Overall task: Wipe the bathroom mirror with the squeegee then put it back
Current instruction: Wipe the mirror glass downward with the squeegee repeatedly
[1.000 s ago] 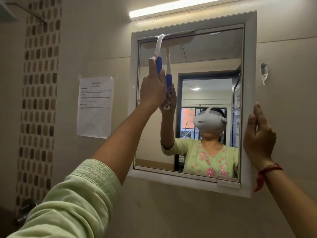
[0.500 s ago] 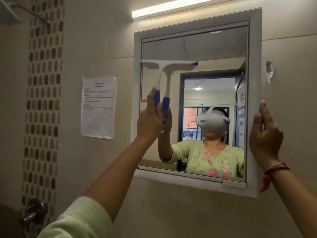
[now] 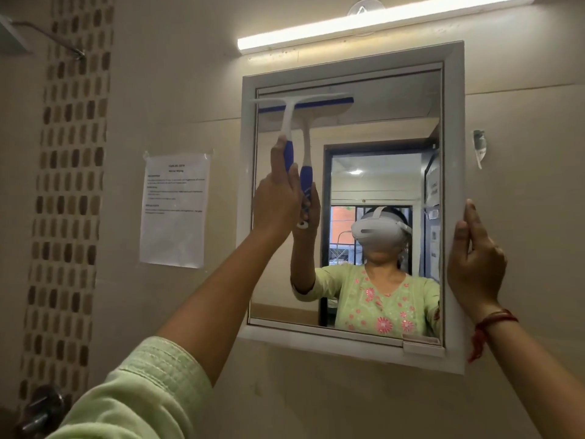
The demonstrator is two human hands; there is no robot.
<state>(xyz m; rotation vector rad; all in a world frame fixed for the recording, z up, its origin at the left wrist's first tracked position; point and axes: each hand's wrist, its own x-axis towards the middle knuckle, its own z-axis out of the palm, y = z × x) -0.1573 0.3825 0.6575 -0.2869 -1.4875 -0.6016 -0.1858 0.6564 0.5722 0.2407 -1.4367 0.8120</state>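
the left hand is closed around the blue grip of the one squeegee, whose blade lies flat against the upper left of the single mirror. the right hand holds nothing, fingers straight and resting on the mirror's right frame edge.

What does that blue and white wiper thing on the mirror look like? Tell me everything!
The squeegee is T-shaped and looks like plastic: a white crossbar with a blue rubber edge on top, and a white neck running down into a blue grip. It stands upright, its blade lying flat across the upper left part of the mirror. The left hand wraps around the grip, thumb pointing up along it. Its reflection shows right beside it in the glass.
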